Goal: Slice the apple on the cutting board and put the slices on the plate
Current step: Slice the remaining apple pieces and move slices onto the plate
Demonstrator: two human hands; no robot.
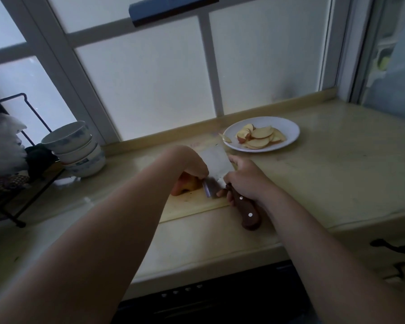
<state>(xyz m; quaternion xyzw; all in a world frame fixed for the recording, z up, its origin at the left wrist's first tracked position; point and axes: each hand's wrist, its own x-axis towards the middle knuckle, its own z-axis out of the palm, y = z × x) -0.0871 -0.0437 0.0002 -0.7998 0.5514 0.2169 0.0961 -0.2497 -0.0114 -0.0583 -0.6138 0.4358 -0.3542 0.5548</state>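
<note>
A piece of apple [185,185] lies on the pale cutting board [197,206] at the counter's middle. My left hand [187,160] curls over the apple and holds it down, hiding most of it. My right hand [243,178] grips the brown wooden handle of a cleaver [216,167], whose broad blade stands right against the apple's right side beside my left fingers. Behind and to the right, a white plate [288,129] carries several apple slices [260,136]. One slice [225,138] lies off the plate at its left rim.
Stacked white bowls [75,148] stand at the left next to a black wire rack [17,160]. A frosted window runs along the back of the beige counter [337,164]. A drawer front with dark handles [391,247] is at the lower right.
</note>
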